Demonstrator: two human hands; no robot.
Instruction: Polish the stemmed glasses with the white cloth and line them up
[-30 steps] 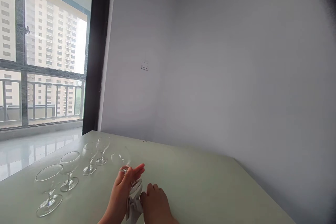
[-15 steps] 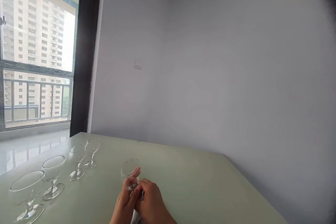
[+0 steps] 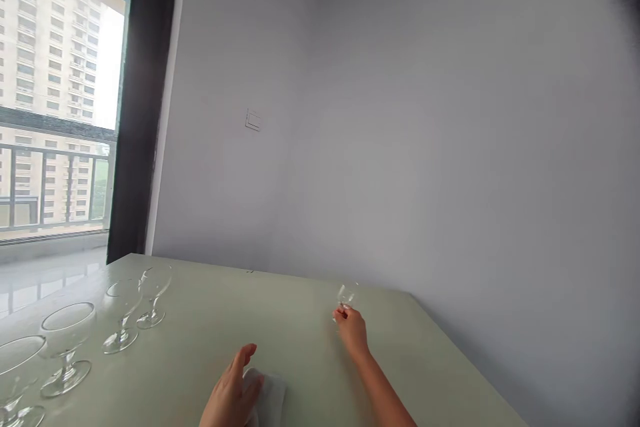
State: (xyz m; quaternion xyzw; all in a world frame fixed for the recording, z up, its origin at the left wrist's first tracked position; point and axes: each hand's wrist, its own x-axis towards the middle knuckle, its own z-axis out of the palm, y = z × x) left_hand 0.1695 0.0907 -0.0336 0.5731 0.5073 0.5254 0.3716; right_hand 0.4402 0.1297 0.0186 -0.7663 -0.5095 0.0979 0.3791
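Observation:
At the right of the table, my right hand [image 3: 353,330] pinches a small clear stemmed glass [image 3: 347,295] low on its stem, with the arm stretched forward. Whether the foot touches the tabletop I cannot tell. Nearer to me, my left hand [image 3: 233,390] is loosely curled around a white cloth [image 3: 271,399], its thumb across the cloth and its fingers raised. Part of the cloth is hidden by that hand. On the left, several clear stemmed glasses stand upright in a row: a front one [image 3: 20,373], another [image 3: 67,347], a third [image 3: 121,313] and the farthest [image 3: 155,290].
The pale green tabletop [image 3: 300,320] reaches to a grey wall [image 3: 400,147] that carries a light switch [image 3: 253,120]. A dark frame [image 3: 145,100] borders the window at the left, with a railing outside.
My hands have come apart. My right hand has carried the glass forward and right, while my left hand stays near the front with the cloth. The view has turned slightly right.

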